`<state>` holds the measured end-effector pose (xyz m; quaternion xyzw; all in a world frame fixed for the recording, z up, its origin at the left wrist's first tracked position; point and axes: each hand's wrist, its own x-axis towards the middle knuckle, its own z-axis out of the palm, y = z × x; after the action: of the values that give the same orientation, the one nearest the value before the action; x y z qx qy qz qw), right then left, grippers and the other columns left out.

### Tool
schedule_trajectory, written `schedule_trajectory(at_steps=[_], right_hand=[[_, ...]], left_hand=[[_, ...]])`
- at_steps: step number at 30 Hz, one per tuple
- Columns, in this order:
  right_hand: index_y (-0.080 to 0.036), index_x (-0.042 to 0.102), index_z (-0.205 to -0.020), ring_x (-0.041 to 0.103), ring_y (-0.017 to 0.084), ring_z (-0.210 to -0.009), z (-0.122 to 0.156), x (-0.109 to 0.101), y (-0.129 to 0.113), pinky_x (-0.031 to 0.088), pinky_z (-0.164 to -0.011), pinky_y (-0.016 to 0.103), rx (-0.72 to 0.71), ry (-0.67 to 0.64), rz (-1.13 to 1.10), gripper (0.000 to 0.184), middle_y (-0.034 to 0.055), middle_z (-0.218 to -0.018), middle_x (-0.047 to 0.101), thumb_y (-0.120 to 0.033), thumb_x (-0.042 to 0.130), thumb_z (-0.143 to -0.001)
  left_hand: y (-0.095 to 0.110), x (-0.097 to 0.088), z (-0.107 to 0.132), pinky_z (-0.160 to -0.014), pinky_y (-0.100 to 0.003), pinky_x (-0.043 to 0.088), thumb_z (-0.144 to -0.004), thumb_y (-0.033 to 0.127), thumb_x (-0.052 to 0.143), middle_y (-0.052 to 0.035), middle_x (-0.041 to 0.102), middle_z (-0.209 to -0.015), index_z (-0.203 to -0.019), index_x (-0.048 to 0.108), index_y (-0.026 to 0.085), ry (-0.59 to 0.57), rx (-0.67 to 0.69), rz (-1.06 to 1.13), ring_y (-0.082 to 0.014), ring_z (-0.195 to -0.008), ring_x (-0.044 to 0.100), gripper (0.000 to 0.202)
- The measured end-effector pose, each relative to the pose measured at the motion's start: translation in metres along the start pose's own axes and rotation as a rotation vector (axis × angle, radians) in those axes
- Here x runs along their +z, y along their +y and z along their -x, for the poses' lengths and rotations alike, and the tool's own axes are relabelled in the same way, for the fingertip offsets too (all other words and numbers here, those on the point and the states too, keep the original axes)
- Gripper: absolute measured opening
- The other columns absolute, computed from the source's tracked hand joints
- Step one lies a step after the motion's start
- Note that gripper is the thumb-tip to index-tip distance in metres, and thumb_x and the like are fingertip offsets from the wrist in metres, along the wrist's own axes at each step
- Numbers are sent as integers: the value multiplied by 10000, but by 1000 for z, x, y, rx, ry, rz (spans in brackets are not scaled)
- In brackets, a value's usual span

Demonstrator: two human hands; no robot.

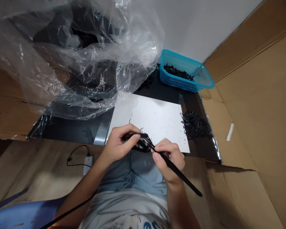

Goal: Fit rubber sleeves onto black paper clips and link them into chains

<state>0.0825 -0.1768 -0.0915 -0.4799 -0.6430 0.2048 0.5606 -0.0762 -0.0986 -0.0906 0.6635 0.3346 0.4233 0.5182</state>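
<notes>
My left hand [120,140] is closed, thumb and fingers pinching a small black part [134,136]. My right hand [169,156] grips a slim black tool [181,175] like tweezers, its narrow end meeting the part and its wide end slanting down to the right. Just under the fingers lies a tangle of thin black strips [144,146], partly hidden by both hands. A white sheet [154,117] with small black specks lies beneath and beyond the hands.
A blue plastic basket [178,84] holding black pieces stands at the back right. A pile of black loops [196,125] lies right of the sheet. Clear plastic film [92,63] covers the left. Cardboard [257,95] borders the right, and a small white device [88,163] with a cable is lower left.
</notes>
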Motion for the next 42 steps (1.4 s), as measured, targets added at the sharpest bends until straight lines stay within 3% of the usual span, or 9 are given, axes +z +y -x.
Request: schedule_trajectory(at_steps=[10, 24, 28, 32, 37, 39, 42], right_hand=[[-236, 546, -942, 572, 153, -677, 0, 2, 2, 484, -592, 296, -9, 5, -23, 238, -1, -756, 579, -59, 543, -783], [-242, 543, -918, 579, 149, -684, 0, 2, 9, 483, -614, 296, 89, -3, -46, 181, -6, -761, 571, -108, 558, -796], [-246, 557, -917, 570, 138, -672, 2, 6, 9, 458, -594, 272, 161, 50, -193, 213, -17, -750, 573, -81, 560, -783], [-239, 538, -823, 526, 123, -584, -5, 17, 7, 414, -520, 233, 265, 166, -529, 159, -35, -655, 587, -95, 532, -757], [-217, 495, -703, 371, 84, -417, -21, 24, 8, 296, -421, 195, 423, 240, -918, 94, -65, -511, 518, -125, 498, -684], [-215, 495, -697, 350, 79, -405, -22, 21, 7, 291, -419, 195, 418, 254, -933, 92, -67, -509, 511, -124, 493, -684], [-220, 536, -751, 440, 94, -474, -15, 13, 5, 332, -436, 199, 298, 245, -720, 137, -47, -578, 556, -91, 510, -715]], left_hand=[[0, 0, 0, -495, -176, 395, -830, 175, 569, 10, 606, -637, -777, 616, 132, -11, 1, 1, -77, -514, 508, 83], [0, 0, -1, -493, -151, 393, -842, 158, 562, 28, 572, -624, -777, 603, 131, -48, 1, 16, -63, -525, 507, 82], [0, -2, -1, -467, -148, 378, -843, 172, 558, 33, 550, -586, -758, 592, 131, -91, -33, 75, -63, -494, 497, 100], [1, -5, -3, -449, -156, 359, -830, 178, 563, 40, 523, -535, -735, 587, 131, -133, -46, 143, -68, -470, 483, 108], [2, -5, -5, -449, -154, 342, -827, 168, 561, 50, 507, -520, -725, 584, 131, -136, -56, 181, -60, -464, 465, 111], [2, -5, -5, -448, -147, 337, -830, 162, 559, 57, 500, -514, -727, 581, 133, -133, -55, 182, -51, -457, 451, 109], [2, -4, -4, -449, -137, 341, -830, 165, 565, 57, 510, -520, -732, 581, 134, -116, -53, 167, -49, -463, 462, 105]])
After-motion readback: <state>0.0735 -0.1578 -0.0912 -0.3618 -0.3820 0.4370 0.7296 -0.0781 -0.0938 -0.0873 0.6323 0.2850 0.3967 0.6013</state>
